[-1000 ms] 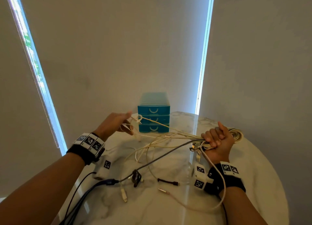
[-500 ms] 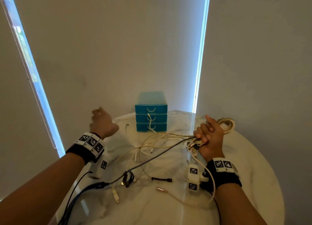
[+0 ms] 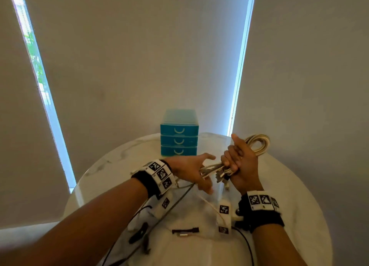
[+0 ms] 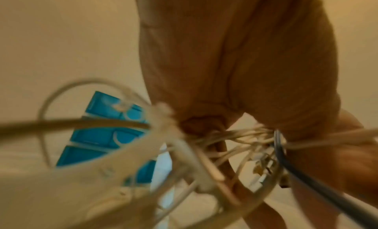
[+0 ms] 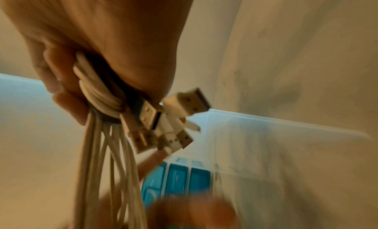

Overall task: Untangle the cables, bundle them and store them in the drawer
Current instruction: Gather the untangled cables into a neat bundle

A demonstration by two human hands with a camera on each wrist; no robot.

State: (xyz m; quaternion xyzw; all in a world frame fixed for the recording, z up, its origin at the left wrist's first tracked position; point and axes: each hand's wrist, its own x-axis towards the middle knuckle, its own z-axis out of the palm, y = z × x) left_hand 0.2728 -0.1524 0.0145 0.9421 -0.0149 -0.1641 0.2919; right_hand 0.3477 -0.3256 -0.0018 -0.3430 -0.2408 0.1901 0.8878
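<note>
Right hand (image 3: 242,166) fisted round cable bundle (image 3: 257,144), coil above fist, plugs (image 5: 180,112) dangling below; left hand (image 3: 191,171) open, just beside them. Light, floppy, slippery: grip mid-coil, never by connectors

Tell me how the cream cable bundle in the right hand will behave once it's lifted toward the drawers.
The cable bundle looks floppy: strands droop from the right hand. Its loops would likely spring apart if the grip loosens, as nothing visibly ties them. The plugs dangle free and may snag on the blue drawers.
</note>
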